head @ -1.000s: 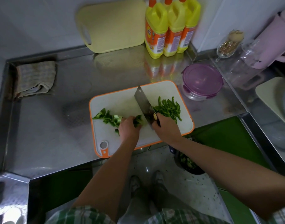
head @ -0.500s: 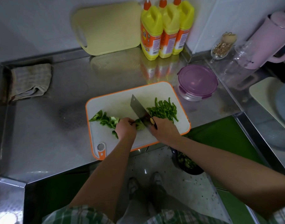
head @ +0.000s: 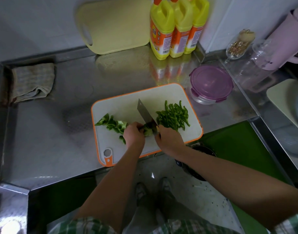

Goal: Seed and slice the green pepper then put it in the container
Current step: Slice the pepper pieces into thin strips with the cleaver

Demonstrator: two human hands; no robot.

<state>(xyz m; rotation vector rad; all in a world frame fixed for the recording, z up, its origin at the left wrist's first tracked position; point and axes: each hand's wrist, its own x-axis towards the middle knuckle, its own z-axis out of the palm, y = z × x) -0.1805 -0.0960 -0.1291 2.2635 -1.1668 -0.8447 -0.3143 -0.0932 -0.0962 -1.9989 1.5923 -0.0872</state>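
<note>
Left hand (head: 133, 134) is down on the white plastic cutting board with the orange rim (head: 124, 105), its grip curled over a crumpled chunk of green pepper (head: 148, 130) that sticks out from the fingertips toward the blade. Right hand (head: 169, 140) has its grip wrapped tight round the handle of the broad steel cleaver (head: 145, 112). The blade slants away up the board with its heel right against that chunk. So the piece being cut sits squeezed between the two hands, touching the knife.

Left of the holding hand lie the uncut pepper pieces (head: 113, 124). Right of the blade sits the heap of thin green pepper strips (head: 172, 116). The round clear container with the purple clip lid (head: 211, 83) stands on the steel counter (head: 60, 132) just beyond the board's far right corner, lid on.

Against half a second ago, little differs: same hold on both sides, same slant of the blade, the heap and the uncut pieces where they were.

The three yellow plastic bottles (head: 161, 27) at the wall wear orange labels, but the print is too small to read.
</note>
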